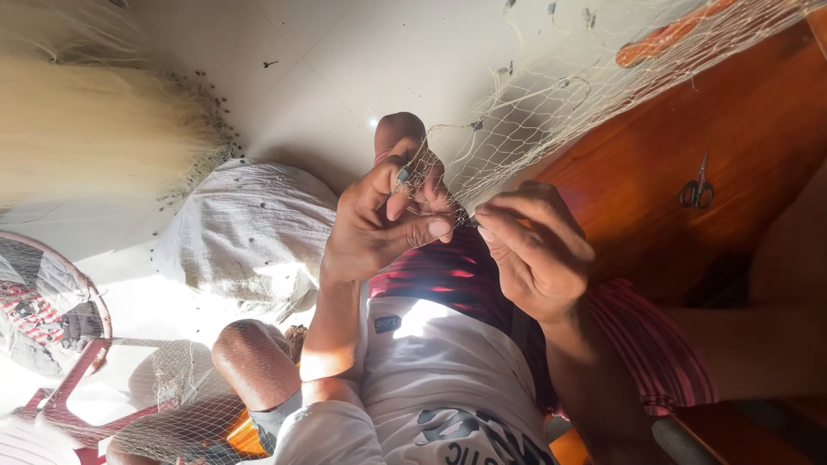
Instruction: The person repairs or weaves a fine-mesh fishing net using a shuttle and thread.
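1. The left hand point(379, 226) is closed on a bunch of pale fishing net point(517, 129), with thumb and fingers pinched over the mesh.
2. The right hand point(534, 250) meets it, fingertips pressed together on a small dark item at the mesh; what it is cannot be told.
3. The net stretches from both hands up and away across a wooden door point(724, 172).
4. A pair of scissors point(696, 189) hangs on that door, well apart from the hands.
5. Below the hands lie red striped cloth point(448, 275) and a white shirt point(439, 362).
6. A grey sack point(245, 232) rests on the white tiled floor point(345, 60), beside a heap of net with dark weights point(103, 129).
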